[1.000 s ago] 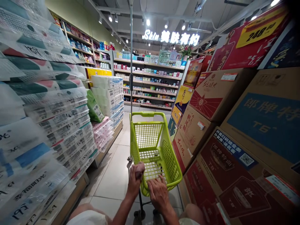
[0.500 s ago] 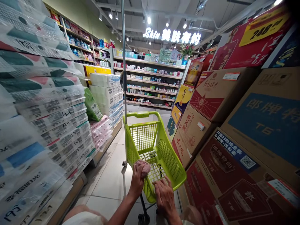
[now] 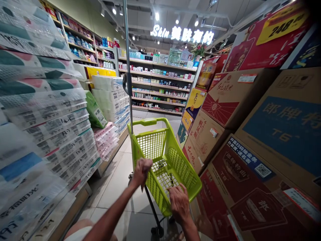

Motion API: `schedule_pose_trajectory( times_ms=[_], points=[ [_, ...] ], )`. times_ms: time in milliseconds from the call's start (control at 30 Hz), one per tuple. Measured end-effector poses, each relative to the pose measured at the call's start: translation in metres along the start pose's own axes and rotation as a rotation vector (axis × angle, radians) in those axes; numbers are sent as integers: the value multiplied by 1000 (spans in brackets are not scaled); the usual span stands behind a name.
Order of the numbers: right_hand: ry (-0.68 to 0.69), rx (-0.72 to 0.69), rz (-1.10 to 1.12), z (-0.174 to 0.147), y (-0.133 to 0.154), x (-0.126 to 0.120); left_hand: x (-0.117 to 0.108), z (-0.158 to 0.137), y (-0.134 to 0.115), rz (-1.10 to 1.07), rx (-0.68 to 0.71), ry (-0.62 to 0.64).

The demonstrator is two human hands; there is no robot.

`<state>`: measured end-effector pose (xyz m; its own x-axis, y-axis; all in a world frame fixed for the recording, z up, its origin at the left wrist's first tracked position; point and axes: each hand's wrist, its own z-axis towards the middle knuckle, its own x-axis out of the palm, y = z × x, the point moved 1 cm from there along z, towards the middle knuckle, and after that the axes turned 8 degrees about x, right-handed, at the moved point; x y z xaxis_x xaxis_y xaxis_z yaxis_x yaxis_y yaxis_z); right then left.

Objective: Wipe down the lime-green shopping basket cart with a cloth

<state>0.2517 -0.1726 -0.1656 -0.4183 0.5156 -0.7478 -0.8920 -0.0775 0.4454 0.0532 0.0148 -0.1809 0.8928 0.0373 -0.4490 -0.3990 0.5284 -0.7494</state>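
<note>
A lime-green shopping cart basket (image 3: 184, 169) with lattice walls stands before me, tilted in view, its inside showing only the grid floor. A bunched pinkish cloth (image 3: 146, 163) is in my left hand (image 3: 140, 172), closed around it beside the basket's left rim; motion blurs the fingers. My right hand (image 3: 179, 202) holds the near rim, with its fingers curled over the edge. From the basket's far left corner rises a metal pole (image 3: 127, 50) with a dark clip on it.
Plastic-wrapped paper packs (image 3: 57, 117) are stacked high on the left. Printed cartons (image 3: 253, 160) form a wall close on the right. Ahead, shelves (image 3: 160, 85) of small boxes cross the aisle's end. Pale floor tiles (image 3: 110, 187) run along the cart's left side.
My left hand has moved left and up with the cloth, along the basket's left rim. My right hand stays at the near rim. The view has shifted slightly.
</note>
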Motion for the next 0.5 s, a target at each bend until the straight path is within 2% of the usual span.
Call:
schedule_pose_trajectory(
  times_ms=[100, 167, 233, 300, 367, 433, 500],
  points=[
    [13, -1, -24, 5, -3, -5, -32, 76, -5, 49, -136, -173],
    [7, 10, -21, 6, -4, -7, -37, 98, -9, 63, -159, -226],
    [-8, 9, -16, 5, -3, -5, -25, 83, -10, 53, -111, -197],
    [-2, -20, -17, 3, -1, -1, -4, 51, -4, 35, -18, -130],
    [33, -63, -19, 1, 1, 3, 7, 30, 4, -3, 40, -134],
    [60, -81, -16, 0, 2, 4, 1, 40, 10, -30, -25, -255],
    [50, -74, -13, 2, 2, 1, -18, 74, 12, -30, -192, -450]
  ],
)
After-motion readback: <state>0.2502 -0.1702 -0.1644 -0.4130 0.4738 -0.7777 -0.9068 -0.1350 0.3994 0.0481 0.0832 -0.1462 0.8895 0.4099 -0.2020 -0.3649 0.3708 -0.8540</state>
